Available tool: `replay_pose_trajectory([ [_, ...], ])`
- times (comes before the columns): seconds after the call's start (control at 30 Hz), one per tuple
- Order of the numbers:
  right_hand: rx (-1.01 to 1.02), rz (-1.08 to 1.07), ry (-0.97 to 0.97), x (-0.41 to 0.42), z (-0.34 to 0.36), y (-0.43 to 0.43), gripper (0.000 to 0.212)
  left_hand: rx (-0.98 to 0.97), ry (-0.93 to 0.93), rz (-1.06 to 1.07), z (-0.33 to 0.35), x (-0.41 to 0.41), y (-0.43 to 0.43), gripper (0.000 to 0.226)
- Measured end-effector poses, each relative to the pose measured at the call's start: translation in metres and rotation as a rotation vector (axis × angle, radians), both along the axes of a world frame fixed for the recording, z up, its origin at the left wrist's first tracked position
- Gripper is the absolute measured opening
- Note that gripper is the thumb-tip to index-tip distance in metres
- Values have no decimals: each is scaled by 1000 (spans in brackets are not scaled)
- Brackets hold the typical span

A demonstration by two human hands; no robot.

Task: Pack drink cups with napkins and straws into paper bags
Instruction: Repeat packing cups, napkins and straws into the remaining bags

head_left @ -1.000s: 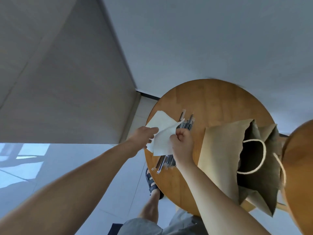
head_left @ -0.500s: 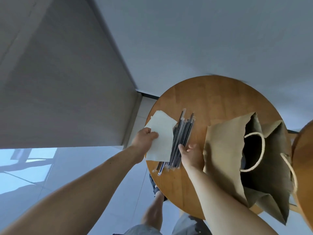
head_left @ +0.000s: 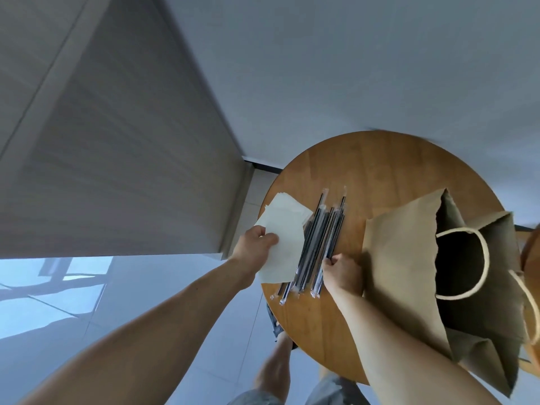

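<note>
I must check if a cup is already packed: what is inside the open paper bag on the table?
The paper bag is open on the round table. Its inside shows only dark shadow behind one rope handle. Whether a cup is in there cannot be told.

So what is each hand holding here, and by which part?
The left hand pinches the white napkin at its left edge. The right hand has its grip on the rightmost wrapped straws, toward their near ends.

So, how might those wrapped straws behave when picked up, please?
The wrapped straws look thin and round, so probably light and apt to roll. Their glossy clear sleeves likely slip in the pinch of the right hand.
</note>
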State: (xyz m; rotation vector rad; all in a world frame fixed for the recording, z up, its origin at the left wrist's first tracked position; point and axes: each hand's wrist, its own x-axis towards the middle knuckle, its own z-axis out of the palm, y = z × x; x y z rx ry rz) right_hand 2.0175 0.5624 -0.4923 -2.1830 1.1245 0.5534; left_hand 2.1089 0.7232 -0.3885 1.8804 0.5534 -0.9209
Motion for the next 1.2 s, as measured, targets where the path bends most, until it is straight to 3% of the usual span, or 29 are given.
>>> replay_pose_trajectory([
  [0.23,47,-102,-102,-2,36,3,19,-12,-22,-10,17,2,-8,24],
  [0.43,310,-125,-492,-3,110,12,16,-48,-131,-120,63,7,-23,28],
  [0.53,377,-62,-587,-3,148,13,10,-96,-173,-117,89,8,-30,18],
  [0.6,373,-17,-613,-4,170,11,8,-148,-183,-103,107,6,-32,9],
  [0.77,291,12,-643,-9,209,7,10,-290,-199,-84,142,-6,-34,20],
  [0.97,136,54,-682,-23,239,3,12,-410,-268,-207,164,-13,-40,22],
  [1.2,84,-87,-722,-38,277,-19,23,-505,-331,-249,191,-12,-66,15],
])
